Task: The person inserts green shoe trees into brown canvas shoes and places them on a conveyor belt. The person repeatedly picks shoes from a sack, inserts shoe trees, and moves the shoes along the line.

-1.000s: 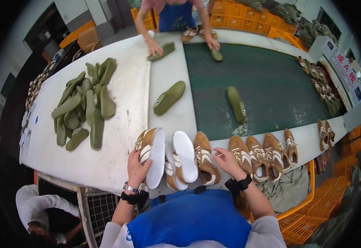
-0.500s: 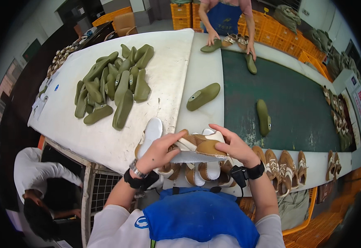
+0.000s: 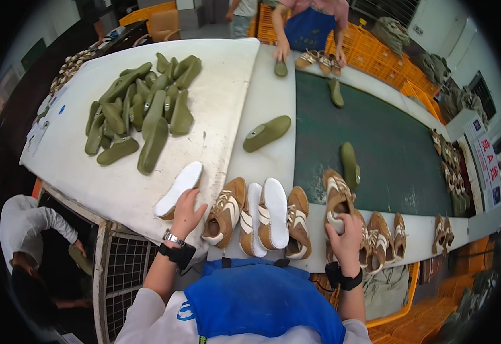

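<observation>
My left hand (image 3: 186,215), fingers apart, reaches to the edge of a brown shoe upper lying with its white bottom (image 3: 181,188) up. On the right, my right hand (image 3: 347,234) grips the heel end of a brown sneaker upper (image 3: 337,192) with white stripes, toe pointing away from me. Between my hands stand a brown-and-white sneaker upper (image 3: 227,207) and another brown one (image 3: 298,221). Two more between them, one white-bottomed upper (image 3: 252,221) and a second white-bottomed upper (image 3: 275,212), lie bottom up.
Green shoe lasts (image 3: 156,103) are heaped on the white table. A single last (image 3: 267,133) lies nearer; another (image 3: 349,163) lies on the green belt (image 3: 394,149). More sneakers (image 3: 379,241) line the near edge. Across, a person (image 3: 310,28) handles a last; another person (image 3: 32,229) bends at left.
The upper that both hands held is now upright at the right in my right hand. My left hand has let go and moved left. The person across has set one last on the belt.
</observation>
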The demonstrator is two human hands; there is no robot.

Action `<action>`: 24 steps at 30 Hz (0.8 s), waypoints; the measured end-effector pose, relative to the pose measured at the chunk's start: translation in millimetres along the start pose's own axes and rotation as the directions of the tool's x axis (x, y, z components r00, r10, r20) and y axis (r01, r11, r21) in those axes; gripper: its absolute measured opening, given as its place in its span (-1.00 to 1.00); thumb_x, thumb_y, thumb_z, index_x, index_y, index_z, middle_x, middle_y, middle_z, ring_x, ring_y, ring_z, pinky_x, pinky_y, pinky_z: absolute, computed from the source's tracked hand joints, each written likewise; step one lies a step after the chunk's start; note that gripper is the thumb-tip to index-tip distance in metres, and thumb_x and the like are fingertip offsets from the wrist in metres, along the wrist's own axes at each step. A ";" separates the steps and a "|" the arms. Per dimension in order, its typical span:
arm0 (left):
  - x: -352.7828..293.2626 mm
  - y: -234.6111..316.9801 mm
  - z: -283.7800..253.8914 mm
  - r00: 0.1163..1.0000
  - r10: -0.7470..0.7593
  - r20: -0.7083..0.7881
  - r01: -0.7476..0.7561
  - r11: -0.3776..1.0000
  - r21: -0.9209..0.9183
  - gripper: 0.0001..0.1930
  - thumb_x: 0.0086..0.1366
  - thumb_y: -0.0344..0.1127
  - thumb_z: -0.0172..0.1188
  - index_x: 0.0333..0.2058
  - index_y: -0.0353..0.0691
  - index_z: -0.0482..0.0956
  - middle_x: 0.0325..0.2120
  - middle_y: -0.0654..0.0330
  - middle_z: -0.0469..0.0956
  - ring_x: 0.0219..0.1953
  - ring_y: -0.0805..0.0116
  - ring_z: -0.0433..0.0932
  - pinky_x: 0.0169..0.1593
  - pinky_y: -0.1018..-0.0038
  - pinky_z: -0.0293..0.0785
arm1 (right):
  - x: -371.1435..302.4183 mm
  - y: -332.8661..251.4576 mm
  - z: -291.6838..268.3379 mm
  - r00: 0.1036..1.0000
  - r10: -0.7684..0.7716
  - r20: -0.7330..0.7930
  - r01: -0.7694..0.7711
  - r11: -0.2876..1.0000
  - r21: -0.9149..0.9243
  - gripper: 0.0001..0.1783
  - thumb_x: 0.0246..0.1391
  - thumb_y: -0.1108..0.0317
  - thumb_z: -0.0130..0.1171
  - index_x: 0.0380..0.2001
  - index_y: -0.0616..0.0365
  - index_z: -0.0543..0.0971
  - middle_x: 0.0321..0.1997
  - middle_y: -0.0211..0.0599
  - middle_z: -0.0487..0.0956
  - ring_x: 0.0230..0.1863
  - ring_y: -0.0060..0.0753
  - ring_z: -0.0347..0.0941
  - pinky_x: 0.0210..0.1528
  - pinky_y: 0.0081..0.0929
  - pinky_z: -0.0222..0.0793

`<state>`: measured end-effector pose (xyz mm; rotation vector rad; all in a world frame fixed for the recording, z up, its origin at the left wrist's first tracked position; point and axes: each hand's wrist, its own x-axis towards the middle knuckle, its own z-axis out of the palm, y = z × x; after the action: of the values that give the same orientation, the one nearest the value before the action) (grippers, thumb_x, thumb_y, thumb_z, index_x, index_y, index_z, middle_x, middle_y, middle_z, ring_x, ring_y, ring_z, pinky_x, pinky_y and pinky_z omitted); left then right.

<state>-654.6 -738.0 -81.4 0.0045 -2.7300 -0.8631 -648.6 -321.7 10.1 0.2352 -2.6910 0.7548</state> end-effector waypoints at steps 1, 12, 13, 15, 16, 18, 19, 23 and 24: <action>-10.7 0.8 5.7 0.996 -0.048 0.073 0.052 0.997 -0.052 -0.46 0.05 -0.27 0.29 -0.01 -0.35 0.36 -0.08 -0.12 0.42 0.00 -0.03 0.38 0.08 0.25 0.31 | -13.3 11.5 -2.0 0.997 0.018 0.069 -0.010 0.994 -0.108 -0.68 -0.25 0.42 0.31 -0.34 0.16 0.48 -0.37 -0.12 0.44 -0.23 0.02 0.32 -0.15 -0.25 0.26; -13.6 95.7 48.1 0.912 0.355 0.207 -0.300 0.919 -0.255 -0.54 0.02 -0.31 0.28 -0.09 -0.36 0.43 -0.15 -0.06 0.46 -0.07 -0.03 0.42 0.01 0.23 0.35 | -25.6 -47.0 41.9 0.935 -0.237 0.263 0.222 0.971 0.084 -0.35 -0.22 0.11 0.35 0.00 0.06 0.42 -0.03 -0.12 0.45 -0.03 0.00 0.39 -0.02 -0.20 0.33; -13.9 103.4 52.0 0.888 0.394 0.237 -0.330 0.905 -0.267 -0.54 0.00 -0.31 0.29 -0.11 -0.37 0.44 -0.20 -0.06 0.47 -0.11 -0.03 0.45 -0.03 0.22 0.37 | -25.4 -59.5 57.3 0.899 -0.335 0.282 0.329 0.942 0.070 -0.29 -0.21 0.06 0.34 0.05 0.04 0.38 0.01 -0.05 0.42 -0.03 0.04 0.40 -0.07 -0.17 0.38; -16.1 112.8 52.9 0.862 0.407 0.302 -0.309 0.894 -0.323 -0.56 0.02 -0.28 0.29 -0.13 -0.36 0.45 -0.29 -0.06 0.52 -0.22 -0.03 0.50 -0.12 0.22 0.43 | -15.3 -59.9 77.3 0.910 -0.186 0.371 0.140 0.979 0.149 -0.27 -0.20 0.03 0.32 0.07 0.02 0.35 0.02 -0.02 0.43 -0.06 0.04 0.43 -0.07 -0.21 0.40; -17.4 114.3 50.5 0.880 0.370 0.297 -0.282 0.911 -0.300 -0.56 0.03 -0.26 0.28 -0.13 -0.36 0.45 -0.30 -0.06 0.53 -0.23 -0.04 0.51 -0.14 0.22 0.43 | -12.5 -56.5 84.3 0.883 -0.081 0.463 0.015 0.989 0.145 -0.26 -0.19 0.02 0.31 0.08 0.01 0.34 0.02 0.00 0.43 -0.07 0.04 0.44 -0.07 -0.22 0.41; -21.3 114.7 43.3 0.901 0.266 0.344 -0.195 0.954 -0.227 -0.56 0.06 -0.23 0.27 -0.13 -0.35 0.44 -0.32 -0.06 0.54 -0.26 -0.06 0.51 -0.18 0.23 0.45 | -10.5 -35.2 78.9 0.906 0.065 0.418 -0.232 0.902 0.363 -0.38 -0.06 0.19 0.22 0.11 0.01 0.32 -0.07 -0.02 0.48 -0.11 -0.05 0.49 -0.12 -0.34 0.45; -22.1 112.3 38.8 0.861 0.070 0.503 0.019 0.985 -0.170 -0.51 0.09 -0.13 0.27 -0.13 -0.43 0.44 -0.27 -0.12 0.54 -0.27 -0.08 0.54 -0.17 0.28 0.47 | -8.9 -24.6 73.3 0.905 0.113 0.409 -0.337 0.779 0.529 -0.41 -0.01 0.24 0.17 0.13 -0.01 0.29 -0.04 -0.08 0.46 -0.09 -0.11 0.49 -0.12 -0.32 0.46; -25.3 102.0 40.7 0.607 -0.221 0.763 0.177 0.974 0.141 -0.28 0.08 -0.04 0.30 0.02 -0.48 0.25 -0.26 -0.26 0.50 -0.18 -0.06 0.53 -0.18 0.28 0.47 | -12.9 3.1 44.9 0.730 0.237 0.642 -0.663 0.016 0.748 -0.35 0.12 0.37 0.03 0.26 -0.08 0.07 0.16 -0.14 0.29 0.02 -0.18 0.40 0.00 -0.12 0.42; -26.4 99.9 46.7 0.607 -0.236 0.759 0.228 0.966 0.118 -0.22 0.08 -0.03 0.31 0.07 -0.50 0.18 -0.25 -0.26 0.51 -0.17 -0.03 0.53 -0.17 0.30 0.47 | -15.7 4.3 42.0 0.722 0.238 0.650 -0.658 -0.054 0.751 -0.35 0.12 0.37 0.03 0.26 -0.09 0.06 0.16 -0.13 0.29 0.04 -0.18 0.39 0.02 -0.10 0.41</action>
<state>-633.5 -627.3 -68.5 -0.0089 -3.6107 -1.1234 -646.5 -339.2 -31.3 -0.3956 -1.8452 2.9625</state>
